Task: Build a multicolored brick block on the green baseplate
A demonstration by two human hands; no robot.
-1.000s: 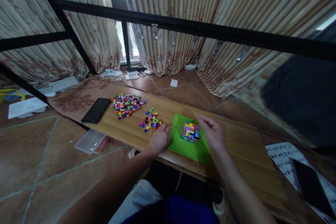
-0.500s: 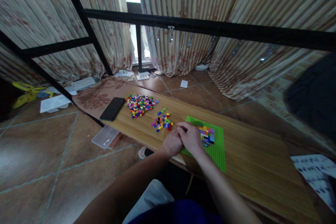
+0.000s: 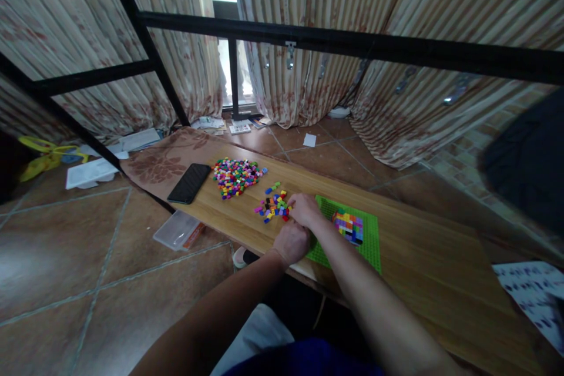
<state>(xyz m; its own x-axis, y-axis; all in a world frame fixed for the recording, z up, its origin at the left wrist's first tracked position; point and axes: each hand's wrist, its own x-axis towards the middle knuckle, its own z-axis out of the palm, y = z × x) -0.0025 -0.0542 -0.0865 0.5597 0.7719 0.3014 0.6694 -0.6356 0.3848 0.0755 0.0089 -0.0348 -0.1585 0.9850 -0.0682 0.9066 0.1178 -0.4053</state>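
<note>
My right hand [image 3: 305,210] reaches over to the right edge of a small pile of colourful toy bricks [image 3: 274,207], its fingers bent together and pointing down. Whether a brick is between them is too small to tell. Just in front of it, my left hand [image 3: 291,242] rests closed at the near edge of the table, and anything inside it is hidden. To the right lies a green studded baseplate [image 3: 372,241], partly covered by my right forearm. On it stands a low block built of multicoloured bricks [image 3: 350,226].
A larger heap of small bricks [image 3: 237,176] lies farther left on the wooden table [image 3: 423,258], beside a black phone [image 3: 189,183]. A clear plastic lid or box [image 3: 177,230] is on the floor. A black metal frame [image 3: 335,38] crosses behind the table.
My right hand has moved left and away from me, from beside my left hand to the small pile. More of the brick block shows. My left hand has barely moved.
</note>
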